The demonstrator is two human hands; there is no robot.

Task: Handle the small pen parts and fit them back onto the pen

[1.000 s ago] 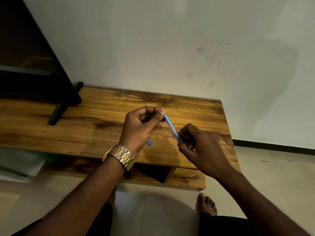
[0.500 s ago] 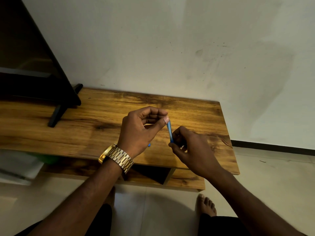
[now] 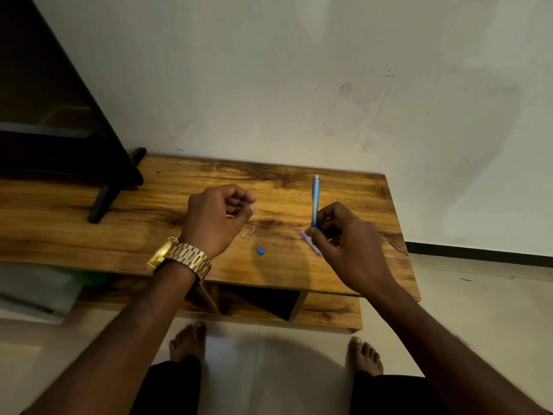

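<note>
My right hand (image 3: 341,235) grips a thin blue pen barrel (image 3: 315,199) near its lower end, and the barrel stands nearly upright above the wooden table (image 3: 89,244). A pale purple piece (image 3: 309,241) shows under the same hand's fingers. My left hand (image 3: 217,218), with a gold watch (image 3: 182,256) on the wrist, hovers over the table with its fingers curled; a thin sliver shows between them, too small to identify. A small blue cap (image 3: 260,250) and tiny metal bits (image 3: 248,233) lie on the table between the hands.
A black TV (image 3: 45,121) stands on a black foot (image 3: 103,202) at the table's left. A white wall rises right behind the table. An open shelf (image 3: 260,304) lies under the tabletop. My bare feet (image 3: 188,342) stand on pale floor tiles.
The hands have separated: the right hand has swung the blue barrel upright and away to the right, the left hand has drawn back to the left. The head camera has tilted down.
</note>
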